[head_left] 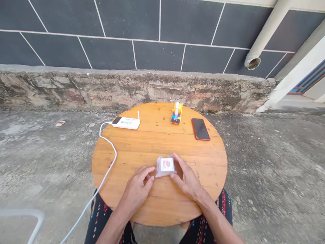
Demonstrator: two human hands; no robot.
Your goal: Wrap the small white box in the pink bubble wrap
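Observation:
A small packet (167,165) in thin, cloudy plastic wrap lies on the round wooden table (122,173). Its white top bears a red print. On its left side, my left hand (139,184) rests low over the wood, thumb and fingers apart and fingertips close to the wrap. My right hand (186,178) is spread around the packet's right side. Its index finger reaches the upper right corner and its thumb the lower right corner, both at the wrap. The undersides of both hands are hidden.
A tape dispenser (177,113) stands at the table's far edge. A red-edged phone (200,129) lies to the right. A white device (126,123) at the left trails a white cable (114,152) over the table's edge. Behind is a stone ledge (106,91).

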